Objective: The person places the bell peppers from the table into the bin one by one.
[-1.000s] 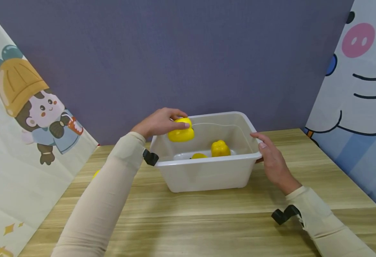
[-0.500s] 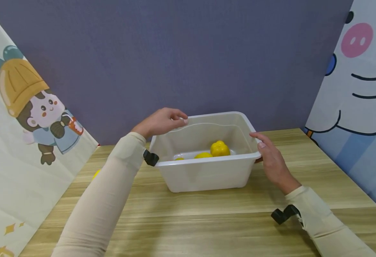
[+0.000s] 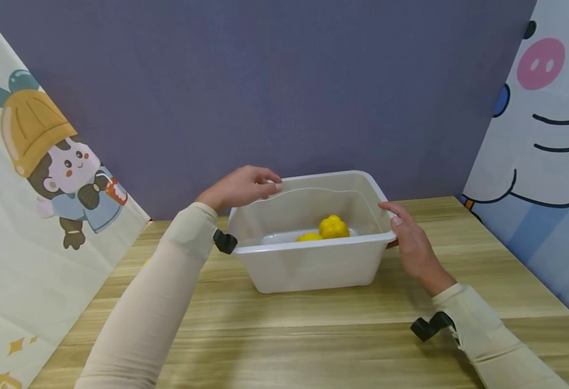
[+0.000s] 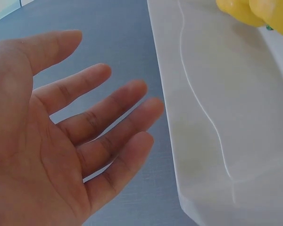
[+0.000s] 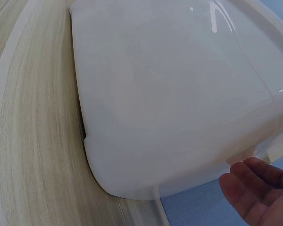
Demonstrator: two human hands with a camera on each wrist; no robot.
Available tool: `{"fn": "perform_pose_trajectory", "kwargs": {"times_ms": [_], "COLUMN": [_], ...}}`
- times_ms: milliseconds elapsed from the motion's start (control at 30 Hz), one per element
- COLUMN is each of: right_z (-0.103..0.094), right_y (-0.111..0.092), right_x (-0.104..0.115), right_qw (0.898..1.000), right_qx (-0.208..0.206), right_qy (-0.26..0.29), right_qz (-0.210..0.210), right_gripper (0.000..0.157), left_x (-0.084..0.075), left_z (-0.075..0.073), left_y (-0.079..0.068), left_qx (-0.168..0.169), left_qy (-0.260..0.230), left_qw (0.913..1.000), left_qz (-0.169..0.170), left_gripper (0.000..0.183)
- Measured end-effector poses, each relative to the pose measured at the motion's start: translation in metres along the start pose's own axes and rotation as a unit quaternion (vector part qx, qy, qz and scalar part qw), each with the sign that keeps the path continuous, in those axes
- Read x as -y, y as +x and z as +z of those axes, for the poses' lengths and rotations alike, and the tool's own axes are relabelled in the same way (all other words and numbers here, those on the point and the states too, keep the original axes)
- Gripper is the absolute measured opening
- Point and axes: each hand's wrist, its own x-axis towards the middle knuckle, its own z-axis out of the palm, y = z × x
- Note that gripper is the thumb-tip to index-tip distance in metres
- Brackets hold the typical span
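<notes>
A white plastic bin (image 3: 313,265) stands upright on the table. Inside it sits a yellow bell pepper (image 3: 334,227); beside it a second yellow thing (image 3: 310,237) is mostly hidden by the front wall. My left hand (image 3: 245,186) hovers at the bin's back left rim, holding nothing. In the left wrist view its fingers (image 4: 108,99) are spread and slightly bent, just off the rim. With thumb and fingers, my right hand (image 3: 413,243) grips the rim at the right end. In the right wrist view its fingertips (image 5: 240,186) show by the bin's wall.
The wood-grain table (image 3: 313,340) extends in front of the bin. A grey-blue wall panel (image 3: 284,86) rises close behind it, with printed cloths (image 3: 2,270) at the sides. A sliver of something yellow (image 3: 146,262) shows past the left sleeve.
My left hand has let go of a yellow rounded thing, which dropped into the bin and is now out of sight or hidden. The right hand has kept its hold on the rim.
</notes>
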Motion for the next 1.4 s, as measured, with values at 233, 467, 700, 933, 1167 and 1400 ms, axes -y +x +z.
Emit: {"fn": "perform_pose_trajectory", "kwargs": {"times_ms": [233,467,700,933,1167,1400], "right_z": [0.000,0.001,0.002,0.003,0.002,0.001], "right_y": [0.000,-0.001,-0.005,-0.009,-0.010,-0.010], "right_x": [-0.001,0.000,0.003,0.008,0.009,0.009], "right_qw": [1.000,1.000,1.000,1.000,1.000,1.000], "right_qx": [-0.003,-0.006,-0.009,-0.010,-0.008,-0.011], "right_qy": [0.002,0.004,0.002,0.000,0.001,0.003], "right_qz": [-0.004,-0.003,-0.004,-0.002,-0.002,-0.003], "right_gripper": [0.044,0.044,0.044,0.045,0.045,0.045], "left_x": [0.003,0.011,0.022,0.032,0.041,0.046], "left_z": [-0.004,-0.010,-0.012,-0.013,-0.015,-0.015], "left_y": [-0.006,-0.016,-0.027,-0.039,-0.046,-0.050], "left_qx": [-0.004,-0.007,-0.009,-0.036,-0.080,-0.101], "left_qy": [0.001,-0.005,-0.008,-0.023,-0.046,-0.072], "left_qw": [1.0000,0.9999,0.9999,0.9991,0.9958,0.9922], "left_qz": [0.008,0.013,0.005,0.004,-0.001,-0.010], "left_gripper": [0.042,0.045,0.045,0.041,0.038,0.034]}}
